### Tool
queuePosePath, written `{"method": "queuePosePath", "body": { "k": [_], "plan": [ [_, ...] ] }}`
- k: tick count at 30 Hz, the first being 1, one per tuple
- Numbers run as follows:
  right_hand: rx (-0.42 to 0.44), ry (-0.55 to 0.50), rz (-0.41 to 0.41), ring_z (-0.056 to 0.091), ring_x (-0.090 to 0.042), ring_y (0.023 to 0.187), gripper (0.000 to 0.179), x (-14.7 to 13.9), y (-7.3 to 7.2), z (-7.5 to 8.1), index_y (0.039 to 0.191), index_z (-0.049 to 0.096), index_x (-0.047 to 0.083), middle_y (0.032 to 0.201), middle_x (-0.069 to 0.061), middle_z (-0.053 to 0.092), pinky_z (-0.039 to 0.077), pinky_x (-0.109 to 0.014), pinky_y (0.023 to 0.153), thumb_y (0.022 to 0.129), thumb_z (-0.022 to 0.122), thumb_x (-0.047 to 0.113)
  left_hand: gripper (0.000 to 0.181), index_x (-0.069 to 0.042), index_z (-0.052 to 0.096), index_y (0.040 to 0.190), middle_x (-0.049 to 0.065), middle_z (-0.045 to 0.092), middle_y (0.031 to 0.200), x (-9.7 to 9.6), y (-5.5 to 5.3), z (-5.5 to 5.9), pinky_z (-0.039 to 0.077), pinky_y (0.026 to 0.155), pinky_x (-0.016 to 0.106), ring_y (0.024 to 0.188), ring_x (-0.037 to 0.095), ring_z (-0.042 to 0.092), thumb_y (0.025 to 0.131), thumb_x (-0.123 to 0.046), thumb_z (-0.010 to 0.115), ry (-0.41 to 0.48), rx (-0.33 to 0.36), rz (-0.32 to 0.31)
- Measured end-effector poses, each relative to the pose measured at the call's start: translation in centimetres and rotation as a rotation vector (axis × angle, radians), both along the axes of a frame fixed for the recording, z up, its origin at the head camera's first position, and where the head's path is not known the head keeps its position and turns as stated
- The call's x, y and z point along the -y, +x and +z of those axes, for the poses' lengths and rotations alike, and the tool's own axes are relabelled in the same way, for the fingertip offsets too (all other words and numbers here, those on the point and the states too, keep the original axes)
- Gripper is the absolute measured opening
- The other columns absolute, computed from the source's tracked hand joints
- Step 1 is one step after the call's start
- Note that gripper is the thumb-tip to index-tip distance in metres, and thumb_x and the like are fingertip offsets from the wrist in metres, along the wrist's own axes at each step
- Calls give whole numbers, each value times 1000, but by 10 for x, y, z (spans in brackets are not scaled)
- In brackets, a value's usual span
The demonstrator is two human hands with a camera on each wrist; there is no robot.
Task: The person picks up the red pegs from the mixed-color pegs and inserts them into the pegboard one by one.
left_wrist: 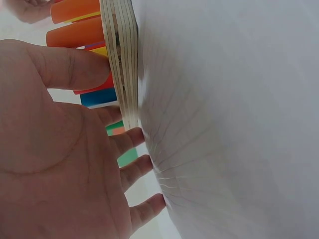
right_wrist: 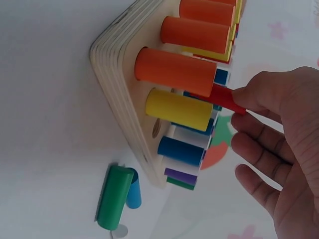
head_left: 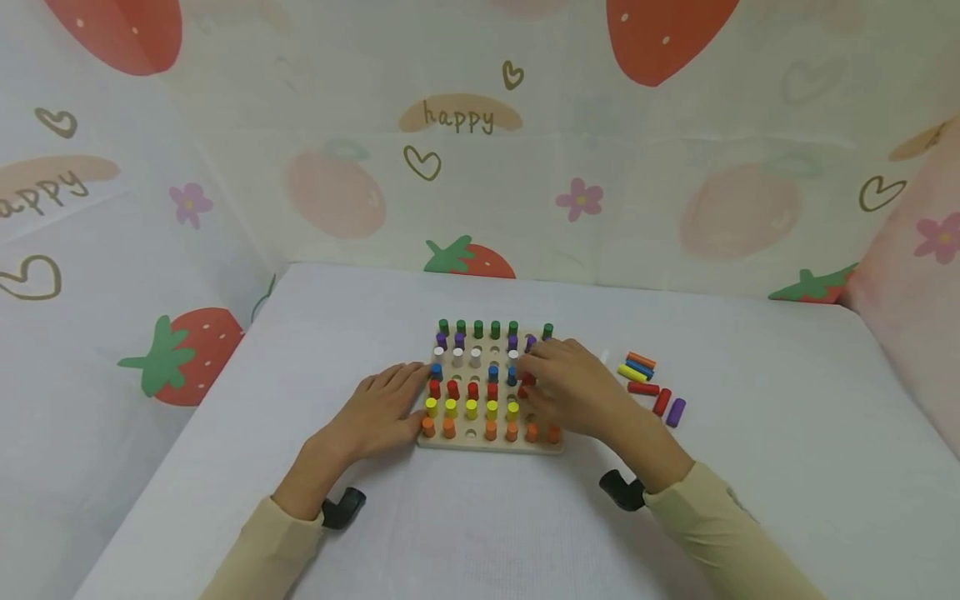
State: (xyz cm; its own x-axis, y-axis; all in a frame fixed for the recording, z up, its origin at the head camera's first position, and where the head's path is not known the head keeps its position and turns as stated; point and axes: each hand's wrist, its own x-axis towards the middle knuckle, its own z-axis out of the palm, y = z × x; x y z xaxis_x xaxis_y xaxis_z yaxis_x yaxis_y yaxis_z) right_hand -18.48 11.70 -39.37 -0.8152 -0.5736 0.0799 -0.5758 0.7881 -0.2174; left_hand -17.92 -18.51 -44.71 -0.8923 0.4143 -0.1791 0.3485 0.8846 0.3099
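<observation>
A wooden pegboard [head_left: 487, 447] stands on the white table, with rows of green, purple, white, blue, red, yellow and orange pegs upright in it. Several holes, such as one in the orange row, hold no peg. My left hand [head_left: 378, 412] lies at the board's left side, fingers extended; in the left wrist view its thumb [left_wrist: 82, 69] touches the board's edge. Over the right part of the board, my right hand [head_left: 573, 387] pinches a red peg [right_wrist: 227, 98] between thumb and index finger. The red peg's lower end is hidden behind an orange peg [right_wrist: 174, 72].
Loose pegs lie right of the board, among them an orange peg [head_left: 641, 360], a yellow peg [head_left: 632, 373] and a purple peg [head_left: 677, 412]. The right wrist view shows a green peg [right_wrist: 114, 196] beside a blue peg [right_wrist: 133, 191]. Patterned cloth [head_left: 540, 167] hangs behind the table.
</observation>
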Motion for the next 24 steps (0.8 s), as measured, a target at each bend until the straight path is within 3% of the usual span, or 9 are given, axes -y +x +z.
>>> {"method": "queuePosePath", "body": {
  "k": [7, 19, 24],
  "plan": [
    [14, 13, 4, 67, -22, 109, 26, 9, -2, -1, 117, 76, 15, 111, -2, 75, 55, -45, 108, 92, 81, 21, 71, -8, 29, 167, 17, 32, 173, 0, -1, -1, 23, 130, 70, 161, 44, 28, 103, -34, 45, -2, -1, -4],
    [-1, 26, 36, 68, -21, 106, 16, 16, -3, -5, 110, 76, 17, 107, -1, 76, 54, -48, 112, 95, 79, 21, 71, -8, 29, 167, 17, 32, 173, 1, -1, 0, 22, 130, 70, 161, 44, 28, 103, -34, 46, 3, 1, 2],
    [0, 25, 39, 68, -19, 104, 16, 17, -2, -7, 111, 76, 17, 106, 0, 76, 56, -45, 108, 95, 79, 21, 72, -8, 30, 167, 17, 32, 174, 1, -1, 0, 22, 131, 69, 162, 43, 27, 103, -35, 47, 2, -2, 4]
  ]
}}
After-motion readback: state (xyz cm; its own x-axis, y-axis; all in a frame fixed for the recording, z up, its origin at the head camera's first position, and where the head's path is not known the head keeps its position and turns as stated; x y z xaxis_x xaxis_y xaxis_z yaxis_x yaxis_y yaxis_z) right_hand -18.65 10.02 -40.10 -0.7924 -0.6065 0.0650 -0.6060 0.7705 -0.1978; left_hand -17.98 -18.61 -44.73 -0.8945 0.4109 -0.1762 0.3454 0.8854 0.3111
